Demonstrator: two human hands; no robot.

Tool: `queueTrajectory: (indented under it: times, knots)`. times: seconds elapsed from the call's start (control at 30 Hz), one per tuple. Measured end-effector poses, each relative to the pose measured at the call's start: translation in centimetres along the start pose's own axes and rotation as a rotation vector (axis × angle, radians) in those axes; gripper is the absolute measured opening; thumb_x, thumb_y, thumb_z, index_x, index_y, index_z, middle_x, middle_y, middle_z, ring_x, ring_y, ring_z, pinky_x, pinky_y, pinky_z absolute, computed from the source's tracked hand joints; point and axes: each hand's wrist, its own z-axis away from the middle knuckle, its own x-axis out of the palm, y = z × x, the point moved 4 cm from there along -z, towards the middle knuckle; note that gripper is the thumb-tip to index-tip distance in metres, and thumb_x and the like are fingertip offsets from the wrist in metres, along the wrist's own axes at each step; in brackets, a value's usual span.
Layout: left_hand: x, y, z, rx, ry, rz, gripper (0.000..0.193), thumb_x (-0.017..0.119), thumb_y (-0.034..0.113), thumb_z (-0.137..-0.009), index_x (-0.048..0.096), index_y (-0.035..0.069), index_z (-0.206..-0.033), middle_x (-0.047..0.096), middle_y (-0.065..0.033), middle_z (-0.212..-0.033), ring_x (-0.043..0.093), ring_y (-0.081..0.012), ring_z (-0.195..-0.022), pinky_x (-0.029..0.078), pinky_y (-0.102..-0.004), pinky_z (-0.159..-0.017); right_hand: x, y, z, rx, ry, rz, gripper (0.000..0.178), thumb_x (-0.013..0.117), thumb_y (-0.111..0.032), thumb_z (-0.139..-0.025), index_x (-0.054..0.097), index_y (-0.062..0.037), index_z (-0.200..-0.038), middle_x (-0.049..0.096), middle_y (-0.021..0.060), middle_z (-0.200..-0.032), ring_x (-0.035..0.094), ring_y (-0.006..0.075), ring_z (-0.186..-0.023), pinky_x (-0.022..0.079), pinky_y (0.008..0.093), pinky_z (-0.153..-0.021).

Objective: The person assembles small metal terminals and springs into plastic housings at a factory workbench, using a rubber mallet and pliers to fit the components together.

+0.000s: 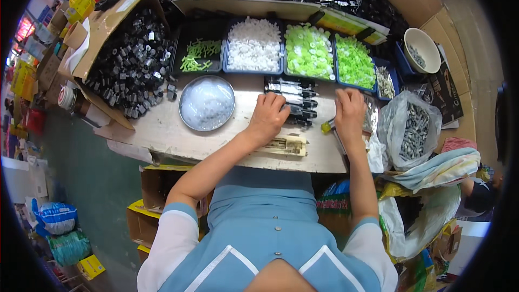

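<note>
Several long, glossy black plastic parts (292, 87) lie side by side in a row on the worktable. My left hand (267, 114) is over the row's left side, fingers bent and closed on the end of one black part. To the right of the row is my right hand (350, 109), its fingers curled together; whatever they hold is hidden. Beside its wrist lies a thin tool with a yellow-green end (327, 126). A cream-coloured fixture block (290, 145) rests near the table's front edge, below the left hand.
A round metal dish (206, 103) stands left of my hands. Behind are trays of green sticks (200, 54), white pieces (254, 45) and green pieces (309, 51). A carton of black parts (130, 67) flanks the left; a bag of grey pieces (412, 130), the right.
</note>
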Motion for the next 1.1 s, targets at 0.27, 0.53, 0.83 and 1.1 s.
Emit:
queueTrajectory:
  times: [0.27, 0.53, 0.83, 1.1]
  knots:
    - [-3.4, -1.4, 0.2, -0.205, 0.063, 0.151, 0.024, 0.067, 0.005, -0.066, 0.06, 0.006, -0.088, 0.053, -0.009, -0.087, 0.049, -0.0263, -0.082, 0.036, -0.0381, -0.069, 3.6, -5.7, -18.8, -0.341, 0.278, -0.037, 0.015, 0.055, -0.006, -0.073, 0.062, -0.0128, -0.084, 0.056, 0.0034, -0.087, 0.051, 0.0236, -0.088, 0.035, 0.0384, -0.069]
    - [-14.1, -9.6, 11.1, -0.712, 0.321, 0.003, 0.015, 0.062, -0.002, -0.072, 0.064, 0.0, -0.087, 0.056, -0.0095, -0.084, 0.054, -0.0215, -0.077, 0.044, -0.0289, -0.068, 7.8, -3.7, -30.3, -0.151, 0.11, 0.315, 0.031, 0.057, -0.012, -0.072, 0.058, -0.0163, -0.102, 0.055, 0.0064, -0.104, 0.046, 0.0253, -0.105, 0.033, 0.0498, -0.083]
    - [-15.5, -15.9, 17.7, -0.943, 0.297, -0.051, 0.028, 0.063, 0.001, -0.068, 0.062, 0.0, -0.096, 0.056, -0.0088, -0.084, 0.053, -0.0176, -0.064, 0.044, -0.0271, -0.06, 6.2, 0.5, -30.7, -0.201, 0.002, 0.7, 0.016, 0.049, -0.024, -0.082, 0.061, -0.0157, -0.09, 0.059, 0.0037, -0.097, 0.052, 0.0235, -0.098, 0.04, 0.0522, -0.077]
    - [-14.1, -16.5, 14.0, -0.961, 0.072, -0.103, 0.036, 0.067, 0.015, -0.071, 0.06, 0.011, -0.106, 0.054, -0.0102, -0.094, 0.056, -0.0289, -0.082, 0.046, -0.0376, -0.07, 0.6, 4.5, -25.8, -0.294, 0.188, 0.164, 0.014, 0.047, -0.018, -0.089, 0.056, -0.008, -0.091, 0.06, 0.006, -0.086, 0.06, 0.0245, -0.079, 0.044, 0.034, -0.062]
